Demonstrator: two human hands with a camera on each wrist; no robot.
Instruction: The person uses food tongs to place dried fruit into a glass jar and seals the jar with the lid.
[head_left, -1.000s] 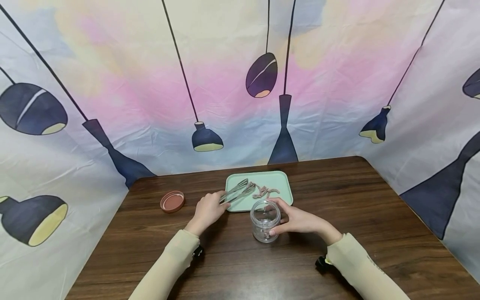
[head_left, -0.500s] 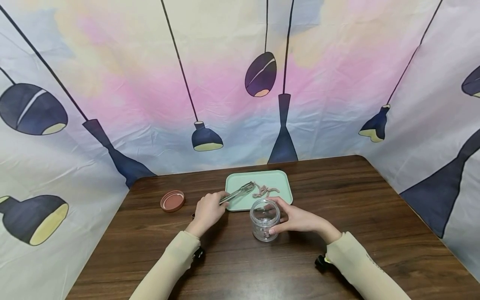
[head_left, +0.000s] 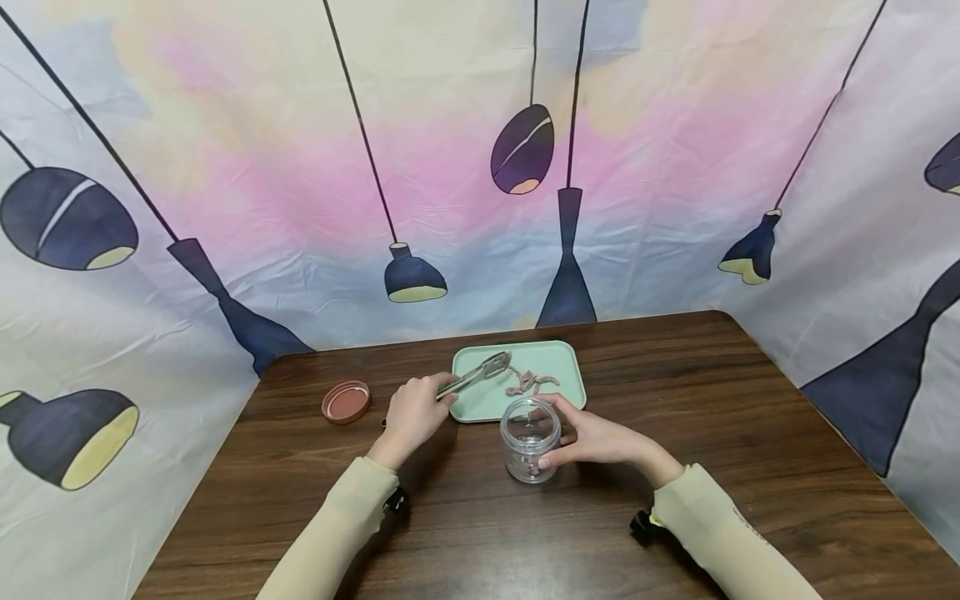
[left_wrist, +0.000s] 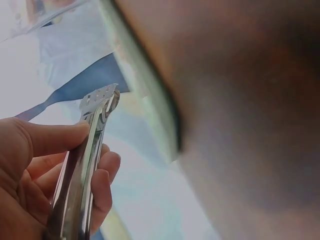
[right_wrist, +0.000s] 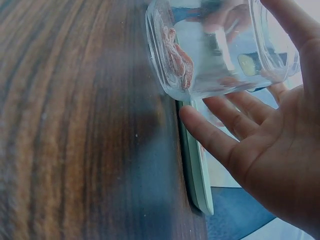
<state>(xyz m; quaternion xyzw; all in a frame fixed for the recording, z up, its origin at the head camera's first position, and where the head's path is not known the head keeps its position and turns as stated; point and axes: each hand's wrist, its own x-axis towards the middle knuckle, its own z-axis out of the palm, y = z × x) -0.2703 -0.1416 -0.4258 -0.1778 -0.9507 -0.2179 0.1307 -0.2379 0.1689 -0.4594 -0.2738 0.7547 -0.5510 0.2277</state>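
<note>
My left hand [head_left: 414, 414] grips metal tongs [head_left: 483, 368] over the tray, their arms squeezed close together. Beside their tip lie thin pinkish-brown strips [head_left: 529, 382] on the pale green tray [head_left: 557, 353]; whether the tip pinches one is too small to tell. In the left wrist view, thumb and fingers wrap round the tongs [left_wrist: 82, 160]. My right hand [head_left: 596, 439] holds a clear, lidless jar [head_left: 527, 467] upright in front of the tray, thumb and fingers spread around its side. Similar strips [right_wrist: 180, 62] lie at the jar's bottom in the right wrist view.
A reddish-brown screw lid [head_left: 346, 403] lies left of the tray, its inside facing up. The dark wooden table [head_left: 675, 375] runs back to a cloth backdrop [head_left: 465, 167] printed with lamps.
The tongs' arms have come together from apart, and their tip has risen slightly, away from the near part of the tray. The right hand and the jar have stayed in place.
</note>
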